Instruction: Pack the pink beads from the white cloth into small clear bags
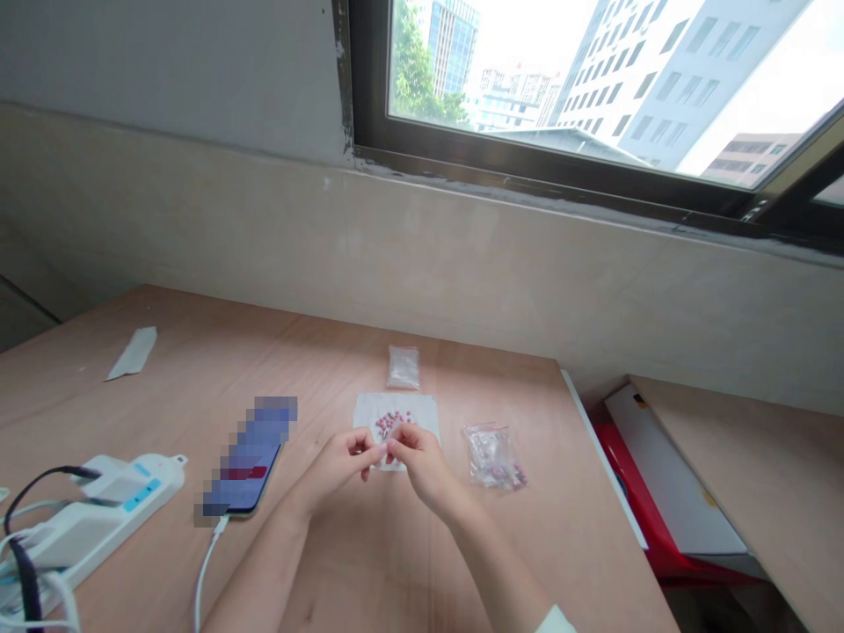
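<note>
My left hand and my right hand meet over the front part of a white sheet on the wooden table. Thumb and forefinger are pinched together on each hand, and the fingertips nearly touch. Whatever they hold is too small to make out. Just beyond the fingers, several small pink and red pieces lie in a loose pile on the sheet. Behind the sheet is a clear plastic bag with pale contents. Right of my right hand lies another clear bag with some pinkish pieces inside.
A phone with a white cable lies left of my hands. Farther left is a white power strip with plugs and cables. A white paper strip lies at the back left. Beyond the table's right edge are a white box and something red.
</note>
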`<control>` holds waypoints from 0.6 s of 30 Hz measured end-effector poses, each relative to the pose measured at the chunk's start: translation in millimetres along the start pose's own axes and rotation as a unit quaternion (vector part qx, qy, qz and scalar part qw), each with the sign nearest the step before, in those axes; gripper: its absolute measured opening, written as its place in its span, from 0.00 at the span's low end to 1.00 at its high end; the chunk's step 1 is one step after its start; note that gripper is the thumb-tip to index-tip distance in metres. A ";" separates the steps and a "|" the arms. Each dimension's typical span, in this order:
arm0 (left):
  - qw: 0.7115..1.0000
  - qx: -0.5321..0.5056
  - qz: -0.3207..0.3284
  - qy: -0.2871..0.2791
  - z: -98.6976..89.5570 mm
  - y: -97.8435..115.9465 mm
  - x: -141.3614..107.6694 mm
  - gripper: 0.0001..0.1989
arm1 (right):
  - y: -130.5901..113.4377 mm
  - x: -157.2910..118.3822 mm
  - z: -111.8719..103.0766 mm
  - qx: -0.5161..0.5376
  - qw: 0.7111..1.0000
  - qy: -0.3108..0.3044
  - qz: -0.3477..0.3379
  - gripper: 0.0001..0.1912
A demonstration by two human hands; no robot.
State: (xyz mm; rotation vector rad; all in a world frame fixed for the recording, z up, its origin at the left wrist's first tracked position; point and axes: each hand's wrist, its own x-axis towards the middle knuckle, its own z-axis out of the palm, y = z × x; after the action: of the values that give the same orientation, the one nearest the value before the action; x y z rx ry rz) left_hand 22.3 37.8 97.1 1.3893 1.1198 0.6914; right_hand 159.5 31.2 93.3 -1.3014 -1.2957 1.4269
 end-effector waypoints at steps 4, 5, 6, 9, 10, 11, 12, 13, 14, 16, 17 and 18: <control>0.997 0.000 0.014 0.077 -7.4 -3.0 11.9 0.14 | -5.9 7.1 -1.4 -0.054 0.998 0.045 -0.003 0.08; 0.995 0.006 0.016 0.103 -8.7 -3.7 13.8 0.14 | -6.4 7.8 -1.6 -0.072 0.996 0.059 -0.007 0.09; 0.992 0.013 0.017 0.123 -9.3 -4.1 14.8 0.14 | -6.4 8.0 -1.5 -0.093 0.993 0.076 -0.014 0.09; 0.989 0.045 0.025 0.140 -5.0 -3.6 12.1 0.14 | -2.3 5.9 0.2 -0.160 0.979 0.119 -0.035 0.09; 0.989 0.056 0.035 0.133 -1.6 -3.1 9.5 0.13 | 0.3 4.6 1.4 -0.177 0.975 0.125 -0.042 0.09; 0.989 0.065 0.047 0.122 2.4 -2.6 6.4 0.13 | 3.4 3.2 2.7 -0.187 0.974 0.122 -0.046 0.08; 0.989 0.073 0.059 0.110 6.6 -2.2 3.0 0.12 | 6.9 1.9 3.9 -0.189 0.975 0.111 -0.044 0.07; 0.989 0.081 0.070 0.099 10.6 -1.8 -0.4 0.12 | 10.7 0.7 5.0 -0.186 0.977 0.097 -0.038 0.06; 0.989 0.091 0.078 0.089 14.2 -1.3 -3.6 0.11 | 14.7 -0.2 5.7 -0.180 0.980 0.084 -0.028 0.05; 0.987 0.111 0.086 0.080 18.8 0.2 -8.9 0.11 | 22.0 -0.6 5.5 -0.169 0.983 0.075 -0.007 0.03; 0.986 0.121 0.089 0.076 19.5 1.3 -10.7 0.11 | 25.0 -0.1 4.7 -0.162 0.983 0.081 -0.003 0.05; 0.985 0.128 0.091 0.070 19.2 2.4 -11.8 0.11 | 27.0 0.9 3.4 -0.152 0.984 0.093 -0.003 0.07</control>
State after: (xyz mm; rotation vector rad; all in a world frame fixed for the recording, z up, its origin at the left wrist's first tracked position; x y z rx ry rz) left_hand 35.8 19.7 98.7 1.6986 1.2346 0.8068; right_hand 158.2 27.1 66.4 -1.5882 -1.4256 1.1003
